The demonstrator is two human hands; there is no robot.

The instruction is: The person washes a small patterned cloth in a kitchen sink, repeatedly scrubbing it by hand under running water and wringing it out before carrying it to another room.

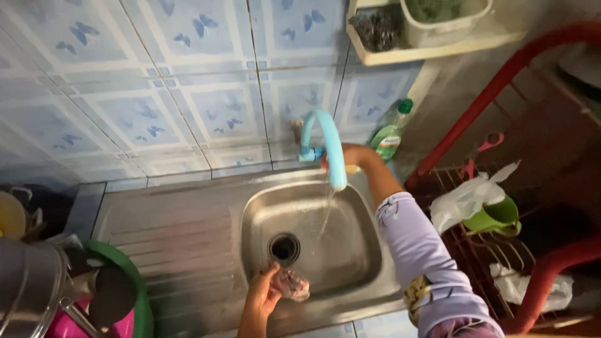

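Meat (289, 285), a pinkish raw-looking piece, is pinched in the fingers of the person's left hand (261, 294) above the near edge of a steel sink (350, 263), held low over the basin so drips fall inside it. At the far left, beyond the ribbed draining board (175, 238), a steel pot (28, 288) and a green basin (134, 288) sit at the counter's near left corner, out of the splash. The drain hole (284, 248) lies just beyond the meat. Above the sink's back edge, a light blue tap (325, 147) curves out from the butterfly-patterned tiles (144, 112) and runs a thin stream of water (325, 216) into the basin, landing apart from the meat. The right hand (350, 155), in a lilac sleeve (419, 250), reaches behind the spout, apparently at the tap handle; whether its fingers are closed on it cannot be told, since the spout hides them. A green bottle (389, 134) stands at the back right corner, close to the tap. To the right, a red wire rack (501, 250) holds a green cup (498, 216) and plastic bags (466, 197).
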